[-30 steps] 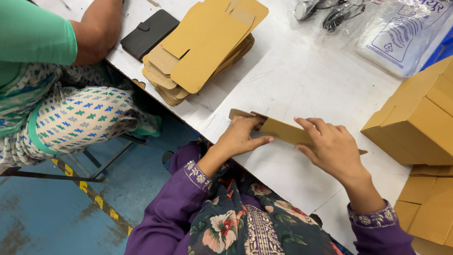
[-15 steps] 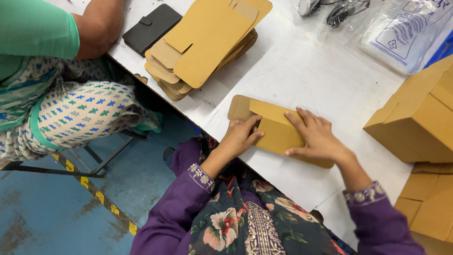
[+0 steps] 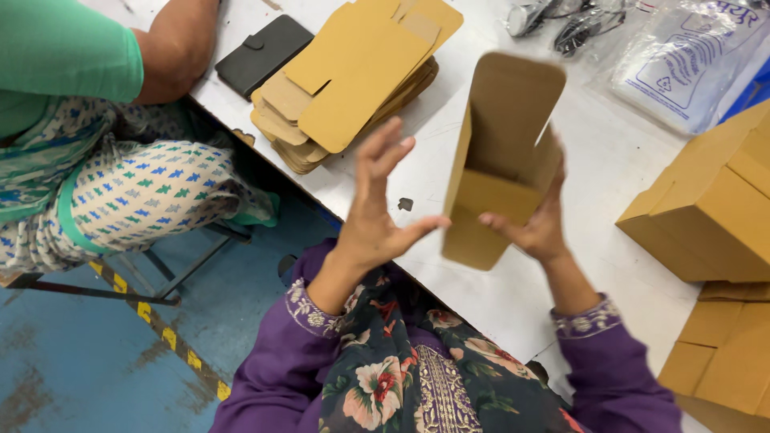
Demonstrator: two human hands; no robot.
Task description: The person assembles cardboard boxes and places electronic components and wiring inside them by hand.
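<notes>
A: Where is clearance existing on the bench point(image 3: 593, 160)?

B: A bare strip is running behind the raised carton point(image 3: 497, 160). The flat-blank stack point(image 3: 353, 80) is blocking the left; assembled boxes point(image 3: 706, 208) are blocking the right; plastic bags point(image 3: 682, 56) are crowding the far edge.

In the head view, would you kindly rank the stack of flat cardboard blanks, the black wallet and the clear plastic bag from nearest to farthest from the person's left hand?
From the left hand:
1. Stack of flat cardboard blanks, just above it on the white table.
2. Black wallet, farther up and left, beside the stack.
3. Clear plastic bag, far across at the top right.
</notes>
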